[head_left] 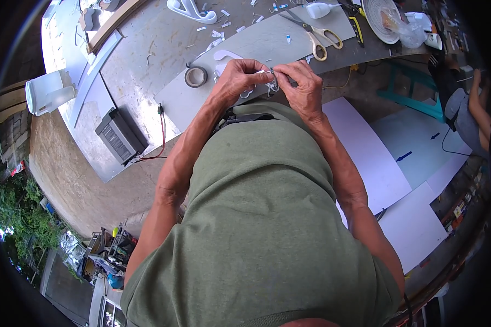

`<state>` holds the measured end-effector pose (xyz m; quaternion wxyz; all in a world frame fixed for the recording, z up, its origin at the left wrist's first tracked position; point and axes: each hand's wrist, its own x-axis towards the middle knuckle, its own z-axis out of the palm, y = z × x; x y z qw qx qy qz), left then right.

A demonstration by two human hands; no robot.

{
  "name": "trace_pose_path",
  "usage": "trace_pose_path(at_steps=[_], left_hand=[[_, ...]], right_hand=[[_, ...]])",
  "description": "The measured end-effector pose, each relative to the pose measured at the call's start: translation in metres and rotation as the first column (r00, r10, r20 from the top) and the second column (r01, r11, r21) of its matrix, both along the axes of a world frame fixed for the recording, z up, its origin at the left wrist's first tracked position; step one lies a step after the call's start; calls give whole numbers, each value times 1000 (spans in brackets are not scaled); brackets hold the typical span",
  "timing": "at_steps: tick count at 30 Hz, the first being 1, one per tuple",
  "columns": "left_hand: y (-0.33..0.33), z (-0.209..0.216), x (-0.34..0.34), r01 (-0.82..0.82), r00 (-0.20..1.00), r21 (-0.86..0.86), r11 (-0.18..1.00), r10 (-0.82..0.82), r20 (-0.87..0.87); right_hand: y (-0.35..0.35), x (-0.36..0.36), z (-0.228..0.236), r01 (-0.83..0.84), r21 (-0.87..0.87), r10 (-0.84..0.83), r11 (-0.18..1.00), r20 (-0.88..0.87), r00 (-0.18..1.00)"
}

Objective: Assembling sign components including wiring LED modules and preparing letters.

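My left hand (242, 79) and my right hand (301, 86) meet at the table's near edge, fingers closed in a pinch. Between their fingertips is a small white piece (267, 71) with a dark spot; its exact kind is too small to tell. Thin white wire (274, 85) hangs in loops just under the fingers. Partly hidden behind my left hand lies a curved white shape (227, 55). Left of that hand, a roll of brown tape (196, 77) rests flat. Scissors with cream handles (316, 41) lie beyond my right hand.
Small white modules (217, 34) are scattered over the metal table (163, 32). A black power unit (120, 135) with cables sits at the left, near a white bucket (50, 94). A teal stool (412, 90) and another person (469, 114) are at the right, beside white sheets (368, 158).
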<state>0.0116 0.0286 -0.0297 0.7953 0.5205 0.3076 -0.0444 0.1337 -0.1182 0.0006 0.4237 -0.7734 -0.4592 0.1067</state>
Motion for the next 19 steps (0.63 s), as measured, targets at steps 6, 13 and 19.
trace_pose_path(at_steps=[6, 13, 19], left_hand=[[-2, 11, 4, 28, 999, 250, 968, -21, -32], [0, 8, 2, 50, 998, 431, 901, -58, 4], [-2, 8, 4, 86, 994, 574, 814, -105, 0]], right_hand=[[-1, 3, -3, -30, -4, 31, 1000, 39, 999], [-1, 9, -1, -155, -46, 159, 987, 95, 983], [1, 9, 0, -246, -275, 300, 929, 173, 938]])
